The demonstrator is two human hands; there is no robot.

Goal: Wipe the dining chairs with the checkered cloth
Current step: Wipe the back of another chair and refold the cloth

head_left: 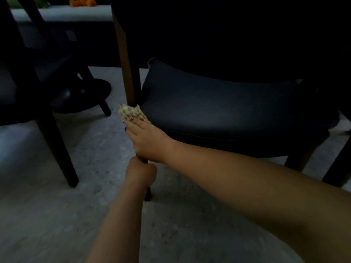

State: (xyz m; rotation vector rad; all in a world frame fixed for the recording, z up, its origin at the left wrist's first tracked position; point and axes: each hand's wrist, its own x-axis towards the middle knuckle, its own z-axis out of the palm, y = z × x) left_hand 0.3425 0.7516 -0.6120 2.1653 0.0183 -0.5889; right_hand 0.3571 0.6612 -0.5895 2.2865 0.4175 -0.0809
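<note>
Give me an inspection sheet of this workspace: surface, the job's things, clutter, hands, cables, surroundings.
Surface: grey speckled floor, dimly lit.
Job's things: checkered cloth pressed against the front left corner of the dark padded chair seat, at the foot of the chair's brown upright post.
Clutter: nothing seen on the floor.
Hands: right hand lies flat, fingers straight, on the cloth; left hand grips the chair's front leg below it.
Cables: nothing seen.
Surroundings: second dark chair at left; round dark pedestal base behind; pale table edge with something orange on top.
</note>
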